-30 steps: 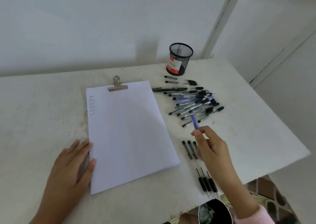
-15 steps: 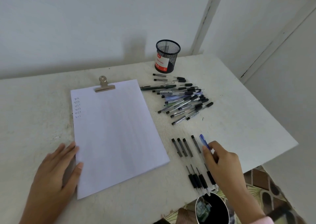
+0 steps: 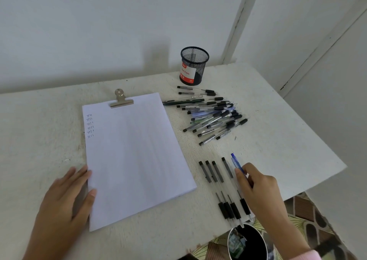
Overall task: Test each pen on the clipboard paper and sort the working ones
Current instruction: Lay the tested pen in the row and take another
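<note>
A white bench [image 3: 278,132] seen from above. Near the right, the right hand [image 3: 256,184] has a narrow grip on a blue pen [image 3: 236,163], pinched by the fingertips, its far end pointing away. The pen is just to the right of a row of four sorted pens [image 3: 216,180]; whether it touches the bench cannot be told. The left hand [image 3: 67,196] lies flat with straight fingers on the left edge of the clipboard paper [image 3: 135,156], holding nothing. An untested pile of pens [image 3: 214,116] sits farther back, with a mesh cup [image 3: 194,66] behind it.

Likely risks: the row's near tips lie close to the bench edge, above a dark container [image 3: 250,242], so a knock from the wrist could roll pens off. Setting the blue pen down crooked could cross its neighbour and jumble the row. Round barrels roll easily, so a careless release may send it drifting away.
</note>
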